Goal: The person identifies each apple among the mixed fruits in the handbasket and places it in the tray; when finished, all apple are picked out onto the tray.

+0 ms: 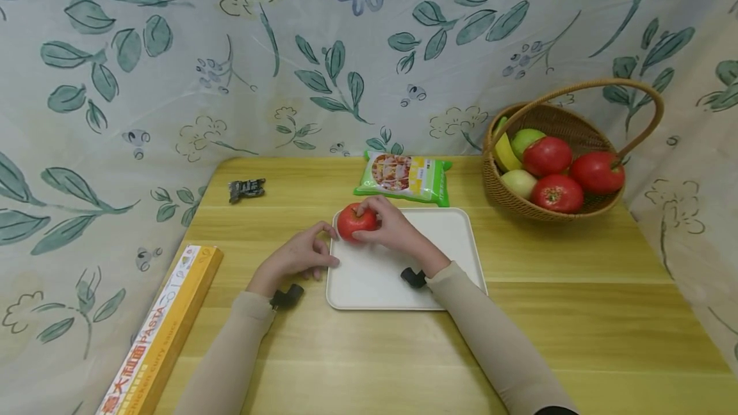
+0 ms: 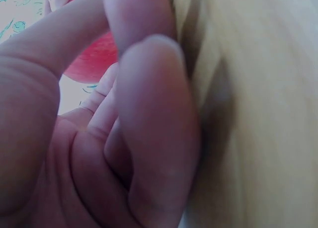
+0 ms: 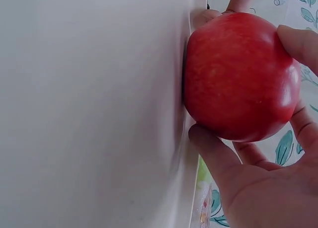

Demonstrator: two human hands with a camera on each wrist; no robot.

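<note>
A red apple sits at the far left corner of a white rectangular tray. My right hand grips the apple, fingers over its top and thumb at its near side; the right wrist view shows the apple with fingers around it. Beside the tray's left rim is my left hand, its fingers loosely bent and holding nothing. Its thumb and index fingertips are at the rim, close to the apple; whether they touch the rim I cannot tell. In the left wrist view, bent fingers partly hide the apple.
A wicker basket of fruit stands at the back right, its handle arching up. Behind the tray lies a green snack packet. A small black wrapped piece is at the back left, and a long pasta box lies along the left edge.
</note>
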